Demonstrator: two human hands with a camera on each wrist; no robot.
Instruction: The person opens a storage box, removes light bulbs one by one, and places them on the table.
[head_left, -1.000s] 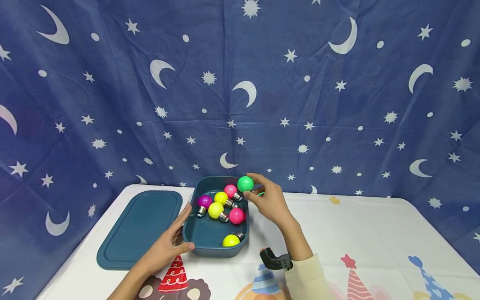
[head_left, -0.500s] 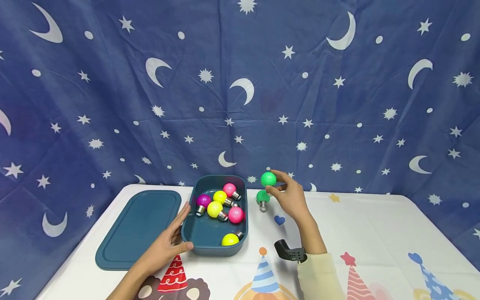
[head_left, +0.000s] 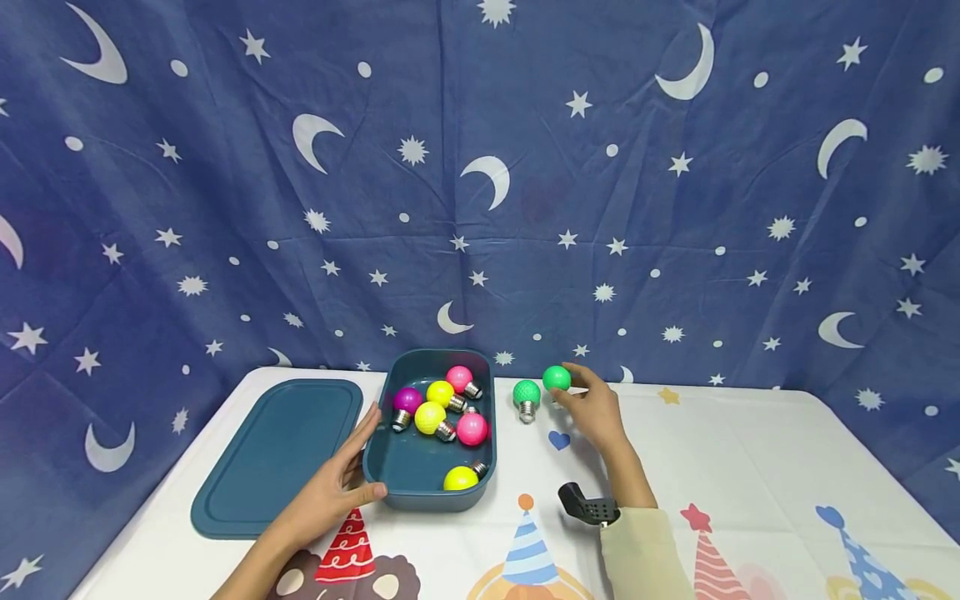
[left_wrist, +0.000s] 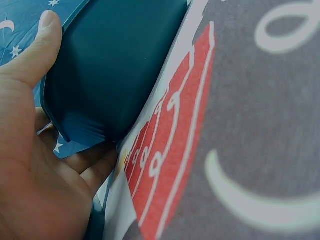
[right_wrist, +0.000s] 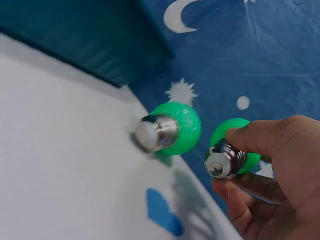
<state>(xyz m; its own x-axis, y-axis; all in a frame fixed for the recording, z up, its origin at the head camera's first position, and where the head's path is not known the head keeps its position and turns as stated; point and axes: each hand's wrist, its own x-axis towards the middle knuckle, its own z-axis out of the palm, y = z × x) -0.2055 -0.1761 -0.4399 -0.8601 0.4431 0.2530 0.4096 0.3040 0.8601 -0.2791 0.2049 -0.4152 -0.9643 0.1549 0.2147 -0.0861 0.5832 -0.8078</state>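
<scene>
My right hand [head_left: 597,412] pinches a green light bulb [head_left: 557,377] by its sides above the back of the table. In the right wrist view its metal screw base [right_wrist: 225,160] points toward the camera. Just left of it, a second green bulb [head_left: 527,393] with a textured globe lies on the table, base toward me. My left hand [head_left: 330,496] rests against the left side of a dark blue box [head_left: 420,502], thumb at its near corner. Inside the box lie a purple bulb [head_left: 407,401], yellow bulbs [head_left: 430,417] and pink bulbs [head_left: 472,429].
A dark blue lid [head_left: 277,458] lies flat on the table to the left of the box. A blue curtain [head_left: 480,208] with moons and stars hangs right behind the table's back edge. The white tablecloth [head_left: 735,467] carries printed party hats.
My right hand has carried the green bulb from over the box's far right corner to the right and lowered it beside the other green bulb. The left hand stays at the box.
</scene>
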